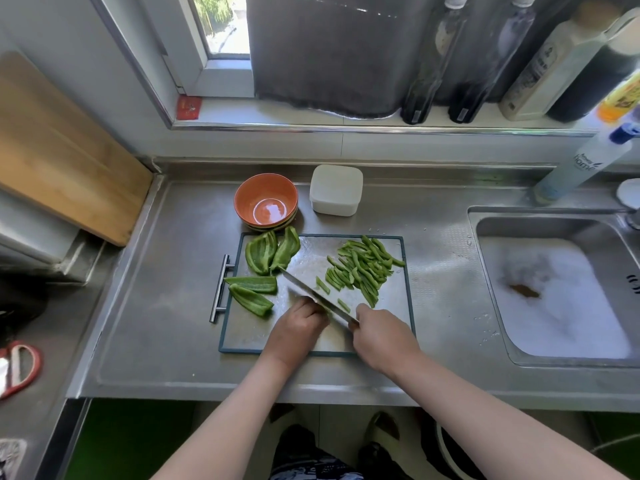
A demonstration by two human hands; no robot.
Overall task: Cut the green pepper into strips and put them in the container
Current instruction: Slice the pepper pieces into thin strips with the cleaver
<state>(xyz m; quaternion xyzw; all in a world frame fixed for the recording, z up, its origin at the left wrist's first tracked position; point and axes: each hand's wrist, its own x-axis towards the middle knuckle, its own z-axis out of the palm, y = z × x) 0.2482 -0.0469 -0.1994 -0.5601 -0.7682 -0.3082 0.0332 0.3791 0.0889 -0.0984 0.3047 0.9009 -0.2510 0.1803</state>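
Midway through slicing, seen from above: a person works at a steel bench (173, 306), with a cutting board (409, 289) near its front edge. The right hand (381, 337) is wrapped around the handle of a knife (311, 292), whose blade angles across the board's middle toward its far left. The left hand (298, 323) sits with curled fingers against the blade's left side. What lies under it is hidden, so whether it holds any pepper cannot be told.

A pile of pepper strips (363, 268) covers the board's far right corner. Four uncut pepper pieces (263, 252) lie along its left edge. By the bench's back edge stand an orange bowl (266, 202) and a white container (336, 190), which looks lidded. A sink (554, 289) of foamy water fills the bench's right end.

Cutting seems about half done, and no strips have reached the container. The next move likely calls for drawing an uncut piece under the blade with fingertips tucked back.
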